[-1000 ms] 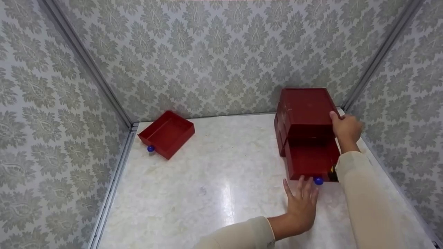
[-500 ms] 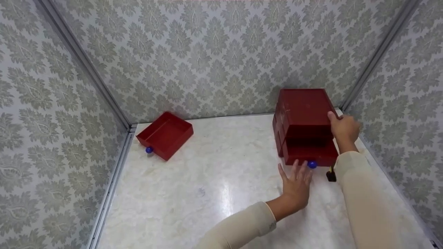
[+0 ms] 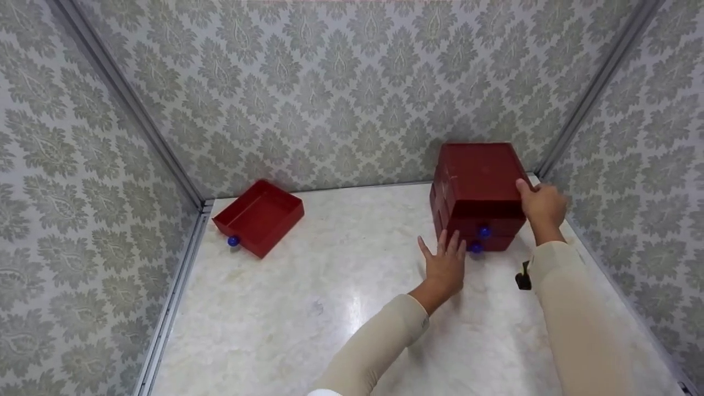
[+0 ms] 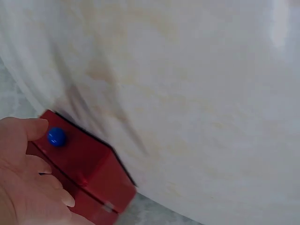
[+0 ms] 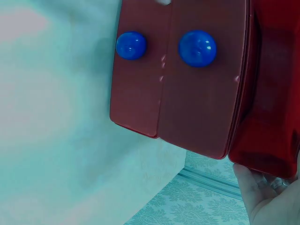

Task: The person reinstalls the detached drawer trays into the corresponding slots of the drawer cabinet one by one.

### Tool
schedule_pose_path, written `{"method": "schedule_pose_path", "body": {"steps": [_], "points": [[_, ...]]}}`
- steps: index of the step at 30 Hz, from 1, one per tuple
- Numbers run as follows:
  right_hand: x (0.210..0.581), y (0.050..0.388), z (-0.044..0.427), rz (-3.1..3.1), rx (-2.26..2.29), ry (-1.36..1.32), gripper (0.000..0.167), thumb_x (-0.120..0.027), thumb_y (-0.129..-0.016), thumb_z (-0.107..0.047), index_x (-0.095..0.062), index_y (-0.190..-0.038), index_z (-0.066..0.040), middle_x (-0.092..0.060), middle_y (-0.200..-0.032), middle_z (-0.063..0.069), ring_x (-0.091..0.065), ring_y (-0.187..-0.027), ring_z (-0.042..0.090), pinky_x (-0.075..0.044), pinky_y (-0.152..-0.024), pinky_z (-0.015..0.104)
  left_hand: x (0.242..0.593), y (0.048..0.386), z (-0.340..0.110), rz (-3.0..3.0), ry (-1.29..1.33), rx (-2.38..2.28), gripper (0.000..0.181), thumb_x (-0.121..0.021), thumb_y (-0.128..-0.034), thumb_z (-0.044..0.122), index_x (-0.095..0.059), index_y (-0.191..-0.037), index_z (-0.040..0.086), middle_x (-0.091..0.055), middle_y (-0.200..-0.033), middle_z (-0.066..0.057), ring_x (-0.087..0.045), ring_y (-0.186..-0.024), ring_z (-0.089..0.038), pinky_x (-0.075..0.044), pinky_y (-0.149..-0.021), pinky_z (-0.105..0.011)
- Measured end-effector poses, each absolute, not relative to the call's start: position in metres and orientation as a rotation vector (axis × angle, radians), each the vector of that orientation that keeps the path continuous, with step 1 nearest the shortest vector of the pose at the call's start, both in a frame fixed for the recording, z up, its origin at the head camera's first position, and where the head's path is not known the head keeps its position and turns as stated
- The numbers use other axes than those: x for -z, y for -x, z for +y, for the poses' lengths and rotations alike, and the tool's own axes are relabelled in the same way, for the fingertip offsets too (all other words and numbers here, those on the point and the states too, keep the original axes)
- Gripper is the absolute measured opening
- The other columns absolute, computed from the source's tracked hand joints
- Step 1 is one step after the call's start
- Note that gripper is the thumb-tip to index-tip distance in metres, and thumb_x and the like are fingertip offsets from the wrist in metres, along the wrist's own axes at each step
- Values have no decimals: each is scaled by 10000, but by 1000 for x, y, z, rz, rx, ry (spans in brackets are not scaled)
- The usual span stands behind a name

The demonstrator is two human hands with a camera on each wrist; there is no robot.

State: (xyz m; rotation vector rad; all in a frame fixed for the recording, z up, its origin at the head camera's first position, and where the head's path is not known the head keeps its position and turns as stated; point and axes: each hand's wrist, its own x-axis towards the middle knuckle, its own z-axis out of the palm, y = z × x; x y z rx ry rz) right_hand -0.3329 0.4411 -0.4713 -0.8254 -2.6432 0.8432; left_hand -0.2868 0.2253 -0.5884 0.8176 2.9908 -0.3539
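Note:
A red drawer cabinet [image 3: 481, 171] stands at the right by the back wall. Its top slot [image 5: 276, 89] is empty, and two blue-knobbed drawers, the middle one [image 5: 201, 103] and the bottom one [image 5: 136, 91], sit pushed in below it. My right hand [image 3: 544, 208] grips the cabinet's upper right side, thumb over the top edge. With fingers spread and fairly straight, my left hand [image 3: 446, 269] is at the left part of the drawer fronts, beside the knobs; whether the fingertips still touch cannot be told. A loose red drawer [image 3: 263, 217] with a blue knob [image 3: 234, 241] lies at the back left.
On the pale marbled table [image 3: 330, 286], a small black and yellow object [image 3: 523, 278] lies by the right sleeve, partly hidden. Patterned wall panels [image 3: 341, 88] with metal rails enclose the back and both sides.
The middle drawer, pulled far out a second ago, has slid back into the cabinet with my left hand at its front. My right hand keeps its hold. The black and yellow object has come into view.

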Motion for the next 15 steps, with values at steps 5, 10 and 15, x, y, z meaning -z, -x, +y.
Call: {"method": "schedule_pose_path", "body": {"steps": [5, 10, 15], "points": [[471, 334, 441, -2640, -853, 815, 799, -404, -1015, -632, -579, -1376, 59, -604, -1326, 327, -533, -1223, 503, -441, -1036, 608, 586, 294, 218, 2982, -835, 358, 719, -466, -1029, 500, -123, -1643, 349, 35, -1734, 90, 43, -1609, -248, -133, -1157, -761], [471, 333, 440, -2623, -880, 817, 802, -404, -1014, -638, -584, -1368, 59, -620, -1297, 321, -559, -1193, 486, -458, -1019, 602, 585, 295, 216, 2984, -854, 341, 713, -462, -1028, 502, -134, -1642, 347, 12, -1735, 93, 21, -1610, -239, -149, -1158, -753], [471, 333, 440, -2623, -863, 819, 789, -404, -1019, -628, -605, -1332, 69, -640, -1250, 323, -586, -1145, 469, -477, -993, 590, 584, 303, 205, 2998, -949, 288, 669, -463, -1038, 457, -203, -1637, 311, -84, -1730, 106, -51, -1609, -216, -165, -1163, -742]]}}
